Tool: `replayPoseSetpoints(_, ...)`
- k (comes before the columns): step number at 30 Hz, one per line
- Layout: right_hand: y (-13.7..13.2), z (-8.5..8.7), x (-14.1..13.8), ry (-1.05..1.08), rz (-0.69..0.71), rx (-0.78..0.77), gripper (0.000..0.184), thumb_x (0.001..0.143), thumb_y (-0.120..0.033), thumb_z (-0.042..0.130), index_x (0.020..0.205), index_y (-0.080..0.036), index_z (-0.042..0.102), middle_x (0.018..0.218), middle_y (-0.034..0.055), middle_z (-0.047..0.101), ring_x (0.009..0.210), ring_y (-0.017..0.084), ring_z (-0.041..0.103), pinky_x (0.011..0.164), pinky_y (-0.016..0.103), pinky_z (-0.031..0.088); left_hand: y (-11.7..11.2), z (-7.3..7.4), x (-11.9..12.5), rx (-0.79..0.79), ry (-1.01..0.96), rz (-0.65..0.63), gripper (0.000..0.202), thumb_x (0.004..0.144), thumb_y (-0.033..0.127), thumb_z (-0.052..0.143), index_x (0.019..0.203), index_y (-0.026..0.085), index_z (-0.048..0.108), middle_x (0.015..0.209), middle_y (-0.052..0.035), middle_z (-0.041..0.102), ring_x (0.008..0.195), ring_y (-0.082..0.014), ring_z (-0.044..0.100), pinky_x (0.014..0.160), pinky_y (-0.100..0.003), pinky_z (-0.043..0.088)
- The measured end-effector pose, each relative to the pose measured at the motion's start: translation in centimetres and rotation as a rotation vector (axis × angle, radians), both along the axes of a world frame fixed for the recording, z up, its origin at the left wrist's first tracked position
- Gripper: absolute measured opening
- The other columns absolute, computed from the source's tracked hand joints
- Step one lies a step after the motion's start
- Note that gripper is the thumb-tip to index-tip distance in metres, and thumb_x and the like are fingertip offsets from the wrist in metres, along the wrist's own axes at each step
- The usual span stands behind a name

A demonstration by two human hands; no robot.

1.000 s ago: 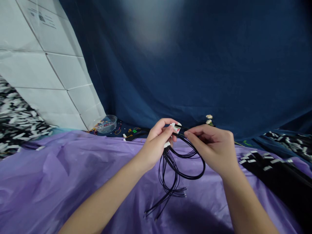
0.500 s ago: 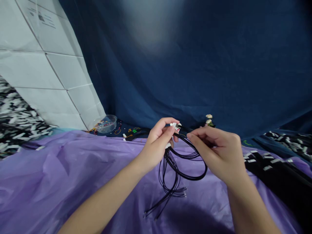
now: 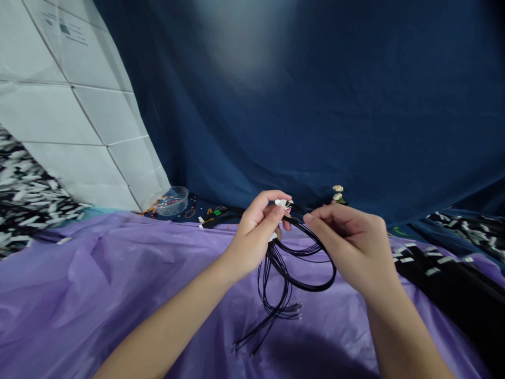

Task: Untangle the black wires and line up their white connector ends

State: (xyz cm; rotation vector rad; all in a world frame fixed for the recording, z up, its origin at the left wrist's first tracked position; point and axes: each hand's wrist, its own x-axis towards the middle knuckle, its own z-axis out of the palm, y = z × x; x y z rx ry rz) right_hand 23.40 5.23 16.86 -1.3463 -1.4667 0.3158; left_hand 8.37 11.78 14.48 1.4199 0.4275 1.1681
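Observation:
My left hand (image 3: 258, 226) is closed on a white plug connector (image 3: 282, 204) from which several thin black wires run to the right. A second white connector (image 3: 272, 237) shows just under its fingers. Thumb and index finger of my right hand (image 3: 351, 239) pinch the black wires a short way from the upper connector. Between the hands the wire harness (image 3: 321, 287) hangs in a loop. Its loose ends, with small metal tips (image 3: 300, 310), trail downward over the purple cloth (image 3: 165, 284).
A clear plastic bowl (image 3: 173, 202) with small beads stands at the back left. White-ended cables lie in a pile (image 3: 35, 195) at far left and a bundle (image 3: 445, 279) at right. Small pale flowers (image 3: 338, 192) stand behind my right hand. A blue curtain (image 3: 335, 95) hangs behind.
Both hands keep nearly the same place and grip. The harness and its loop have hardly moved.

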Motion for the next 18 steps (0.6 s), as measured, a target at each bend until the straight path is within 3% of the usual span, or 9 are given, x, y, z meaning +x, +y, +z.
replayPoseSetpoints(18,-0.22,0.52,0.38,0.107,0.103,-0.069,0.02,0.083,-0.03,0.064,0.068,-0.016,0.066,0.061,0.0006,0.055,0.053,0.008,0.04,0.045,0.021,0.029,-0.08,-0.32,-0.15,0.135,0.103,-0.011,0.023,0.094,0.036,0.049,0.112,0.024,0.056,0.083,-0.0013,0.058,0.076,-0.0114,0.057,0.062,-0.021,0.043)
